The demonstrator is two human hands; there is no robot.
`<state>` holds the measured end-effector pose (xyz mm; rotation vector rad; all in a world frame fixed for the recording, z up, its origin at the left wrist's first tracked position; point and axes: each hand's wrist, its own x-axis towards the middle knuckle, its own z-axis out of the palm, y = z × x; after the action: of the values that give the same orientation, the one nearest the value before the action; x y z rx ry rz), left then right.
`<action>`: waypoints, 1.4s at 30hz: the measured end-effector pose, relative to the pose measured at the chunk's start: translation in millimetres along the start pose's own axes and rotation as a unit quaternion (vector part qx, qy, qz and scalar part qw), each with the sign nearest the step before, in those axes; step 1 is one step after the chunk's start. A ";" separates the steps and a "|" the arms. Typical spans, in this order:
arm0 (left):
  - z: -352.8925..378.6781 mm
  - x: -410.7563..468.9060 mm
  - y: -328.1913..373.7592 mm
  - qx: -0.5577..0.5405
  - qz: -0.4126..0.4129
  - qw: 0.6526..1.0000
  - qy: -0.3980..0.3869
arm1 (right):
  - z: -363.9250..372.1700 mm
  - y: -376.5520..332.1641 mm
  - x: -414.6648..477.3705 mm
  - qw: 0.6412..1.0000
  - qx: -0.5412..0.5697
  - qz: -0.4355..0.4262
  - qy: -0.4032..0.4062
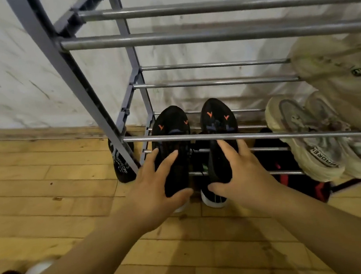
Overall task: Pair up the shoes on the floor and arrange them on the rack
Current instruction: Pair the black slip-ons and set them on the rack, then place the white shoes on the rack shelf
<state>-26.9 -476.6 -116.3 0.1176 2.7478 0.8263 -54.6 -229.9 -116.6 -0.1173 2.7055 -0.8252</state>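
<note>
Two black sneakers with orange marks lie side by side, toes toward the wall, on a lower tier of the grey shoe rack (210, 34). My left hand (155, 188) wraps the heel end of the left black sneaker (171, 124), fingers along its outer side and thumb across the heel. In the same way, my right hand (240, 171) holds the heel end of the right black sneaker (216, 114). Both heels stick out past the front bar toward me.
A beige pair of sneakers (309, 139) sits on the same tier to the right, another beige shoe (342, 70) on the tier above. A black shoe (121, 165) stands on the wooden floor left of the rack. Dark red-and-black items (285, 165) lie under the rack.
</note>
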 end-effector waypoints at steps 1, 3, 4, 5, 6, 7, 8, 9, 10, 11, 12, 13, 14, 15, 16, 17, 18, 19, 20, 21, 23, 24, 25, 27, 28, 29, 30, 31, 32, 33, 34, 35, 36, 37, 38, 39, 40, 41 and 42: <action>1.4 -3.6 -1.2 0.021 0.006 1.000 0.002 | 1.1 1.4 -3.5 1.000 -0.010 0.017 -0.015; 5.1 -7.6 0.0 0.034 0.008 0.999 0.023 | 4.7 1.7 -7.4 1.000 -0.004 0.029 -0.004; 7.8 -7.8 1.0 0.027 0.007 0.999 0.039 | 6.4 0.1 -7.3 0.999 0.014 0.027 0.014; 10.8 -7.1 1.9 0.015 0.004 0.998 0.058 | 7.9 -3.0 -6.2 0.999 0.034 0.023 0.029; 14.0 -5.5 2.7 -0.001 -0.001 0.997 0.078 | 9.7 -7.1 -4.6 0.998 0.054 0.021 0.040; 16.5 -2.8 3.2 -0.015 -0.007 0.995 0.097 | 11.8 -10.9 -2.7 0.996 0.069 0.016 0.048; 18.2 0.8 4.0 -0.022 -0.013 0.993 0.117 | 14.2 -15.0 -0.7 0.996 0.079 0.007 0.050; 19.6 4.7 3.4 -0.024 -0.018 0.991 0.134 | 17.3 -18.6 1.6 0.996 0.083 -0.005 0.045; 21.1 9.0 2.2 -0.024 -0.019 0.989 0.145 | 20.4 -22.1 3.6 0.996 0.082 -0.015 0.035; 22.0 12.1 1.4 -0.026 -0.020 0.988 0.152 | 23.1 -24.3 4.8 0.996 0.078 -0.021 0.022; 22.9 13.6 0.5 -0.032 -0.018 0.988 0.153 | 24.8 -25.7 5.5 0.997 0.075 -0.022 0.010; 23.4 13.1 -0.4 -0.037 -0.012 0.988 0.150 | 25.2 -25.2 4.5 0.997 0.073 -0.019 0.001; 23.0 9.9 -2.2 -0.040 0.000 0.988 0.146 | 25.1 -23.7 1.6 0.997 0.068 -0.020 0.000; 21.3 3.3 -5.5 -0.040 0.012 0.989 0.140 | 25.2 -22.0 -3.5 0.998 0.055 -0.027 0.009; 18.4 -7.2 -10.4 -0.038 0.021 0.990 0.137 | 27.0 -20.7 -10.9 0.998 0.036 -0.044 0.029; 15.4 -20.4 -19.2 -0.032 0.024 0.989 0.139 | 30.9 -18.9 -19.2 0.996 0.019 -0.067 0.056; 13.7 -35.1 -32.0 -0.025 0.019 0.989 0.143 | 36.2 -17.4 -28.1 0.993 0.004 -0.089 0.079; 13.0 -51.2 -46.8 -0.017 0.003 0.989 0.147 | 43.8 -16.4 -37.7 0.990 -0.010 -0.106 0.094; 14.9 -67.6 -65.6 -0.013 -0.028 0.988 0.149 | 53.5 -17.1 -46.7 0.987 -0.026 -0.121 0.098; 18.5 -85.7 -85.8 -0.016 -0.074 0.986 0.148 | 64.9 -19.1 -54.8 0.986 -0.040 -0.131 0.098; 30.5 -118.3 -122.6 -0.028 -0.180 0.974 0.132 | 81.7 -24.7 -63.4 0.984 -0.058 -0.132 0.102; 37.7 -136.0 -141.8 -0.029 -0.234 0.965 0.115 | 91.1 -30.4 -64.6 0.984 -0.061 -0.127 0.110; 44.7 -152.5 -156.5 -0.027 -0.281 0.955 0.095 | 98.6 -36.9 -64.3 0.984 -0.065 -0.119 0.118; 58.4 -181.6 -185.0 -0.035 -0.360 0.931 0.058 | 113.2 -52.8 -62.9 0.985 -0.070 -0.093 0.126; 65.1 -191.9 -195.8 -0.046 -0.387 0.920 0.037 | 119.7 -60.5 -63.0 0.986 -0.072 -0.083 0.127; 70.7 -198.4 -202.6 -0.059 -0.405 0.912 0.012 | 126.6 -66.8 -64.2 0.986 -0.070 -0.078 0.129; 76.1 -201.8 -207.5 -0.073 -0.415 0.907 -0.005 | 133.8 -71.5 -65.9 0.987 -0.063 -0.078 0.129; 81.4 -203.0 -210.6 -0.080 -0.424 0.902 -0.008 | 142.0 -75.2 -68.5 0.988 -0.053 -0.083 0.120; 86.5 -202.5 -212.5 -0.075 -0.428 0.901 0.003 | 150.2 -79.0 -71.4 0.990 -0.042 -0.090 0.098; 90.7 -201.1 -213.1 -0.062 -0.433 0.899 0.009 | 159.2 -82.8 -74.8 0.993 -0.028 -0.095 0.064; 94.5 -198.9 -212.1 -0.050 -0.439 0.897 0.008 | 167.8 -86.4 -78.1 0.995 -0.013 -0.095 0.023; 98.3 -196.6 -209.8 -0.040 -0.448 0.893 0.004 | 175.5 -90.3 -80.7 0.996 0.004 -0.091 -0.021; 102.3 -195.0 -209.7 -0.034 -0.460 0.887 0.000 | 182.4 -94.3 -83.0 0.994 0.019 -0.085 -0.061; 105.3 -193.7 -207.6 -0.036 -0.469 0.882 -0.002 | 188.6 -98.3 -84.4 0.992 0.032 -0.078 -0.095; 107.6 -192.8 -206.3 -0.049 -0.473 0.880 0.001 | 194.0 -101.8 -85.0 0.989 0.041 -0.070 -0.124; 110.7 -193.0 -206.7 -0.068 -0.464 0.883 0.011 | 198.9 -104.6 -85.0 0.986 0.050 -0.061 -0.148; 113.2 -195.0 -207.2 -0.090 -0.449 0.889 0.031 | 202.9 -106.8 -84.4 0.982 0.058 -0.053 -0.170; 113.3 -198.1 -206.8 -0.107 -0.431 0.895 0.046 | 205.8 -108.6 -83.9 0.978 0.066 -0.045 -0.192; 111.2 -202.7 -206.4 -0.122 -0.411 0.902 0.057 | 208.0 -109.7 -83.0 0.974 0.073 -0.037 -0.212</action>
<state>198.7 -621.0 -272.2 -1.0847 2.3751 0.8991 88.6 -417.7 -196.8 -0.3246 2.2459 -0.9001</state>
